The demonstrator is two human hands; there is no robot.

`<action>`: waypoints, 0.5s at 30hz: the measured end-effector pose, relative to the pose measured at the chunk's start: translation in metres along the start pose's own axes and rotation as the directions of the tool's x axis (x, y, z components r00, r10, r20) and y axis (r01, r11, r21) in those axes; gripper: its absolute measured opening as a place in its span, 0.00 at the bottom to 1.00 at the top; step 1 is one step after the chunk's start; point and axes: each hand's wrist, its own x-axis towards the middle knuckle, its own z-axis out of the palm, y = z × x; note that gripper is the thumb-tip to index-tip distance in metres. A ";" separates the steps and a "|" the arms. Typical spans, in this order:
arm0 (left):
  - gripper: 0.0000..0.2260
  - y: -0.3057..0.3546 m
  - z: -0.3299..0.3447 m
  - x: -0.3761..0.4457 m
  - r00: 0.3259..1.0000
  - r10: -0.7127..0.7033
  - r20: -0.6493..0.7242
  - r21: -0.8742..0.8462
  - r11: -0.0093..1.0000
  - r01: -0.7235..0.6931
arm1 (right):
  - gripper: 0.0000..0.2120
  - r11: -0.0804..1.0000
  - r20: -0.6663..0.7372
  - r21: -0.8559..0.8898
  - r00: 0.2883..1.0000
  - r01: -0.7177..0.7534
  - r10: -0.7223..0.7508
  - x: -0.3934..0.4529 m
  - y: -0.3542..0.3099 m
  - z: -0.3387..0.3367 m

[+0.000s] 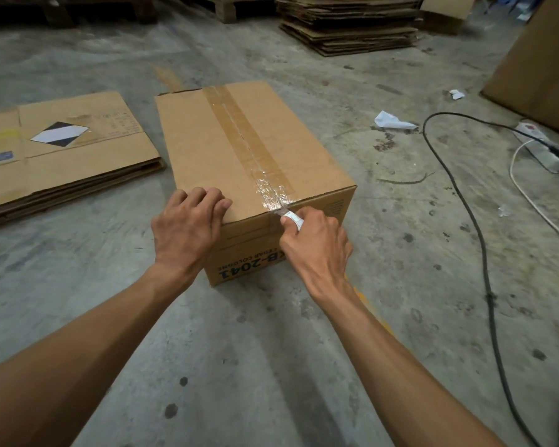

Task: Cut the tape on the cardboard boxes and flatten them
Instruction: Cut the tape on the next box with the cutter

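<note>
- The cardboard box (249, 169) sits upright on the concrete floor (271, 366), closed, with a strip of tape (249, 140) running along the middle of its top from the far edge to the near edge.
- The right hand (317, 243) is curled tight around a small white-handled knife (292, 218), whose tip meets the tape right at the near top edge, where the tape is crinkled and shiny.
- The left hand (188, 227) rests on the near left part of the top, fingers bent over the corner, steadying the box without gripping anything.
- The seam's long axis leads straight away from the knife toward the far side, so I judge the cut has to travel away from the person; the right hand is the nearer one to that line.
- To the left lies a flattened box (65, 156); far off stands a stack of flat cardboard (349, 27).
- On the right, a black cable (484, 269) snakes past a power strip (542, 143).
</note>
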 end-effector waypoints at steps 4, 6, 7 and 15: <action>0.21 -0.002 0.000 0.001 1.000 0.024 0.005 -0.006 1.000 -0.024 | 0.16 0.999 0.005 0.025 0.999 -0.040 0.040 0.018 -0.003 0.000; 0.21 -0.002 0.000 0.000 1.000 0.017 0.002 -0.010 1.000 -0.017 | 0.17 1.000 0.032 0.016 0.999 -0.027 0.026 0.022 0.000 -0.003; 0.21 -0.002 0.000 0.000 1.000 0.013 -0.007 -0.010 1.000 -0.013 | 0.17 1.000 0.037 0.012 0.999 -0.023 0.023 0.023 0.005 -0.005; 0.20 0.000 0.002 -0.001 1.000 -0.002 -0.027 -0.020 1.000 0.001 | 0.17 0.995 -0.028 -0.102 0.999 0.020 -0.022 0.045 0.048 -0.018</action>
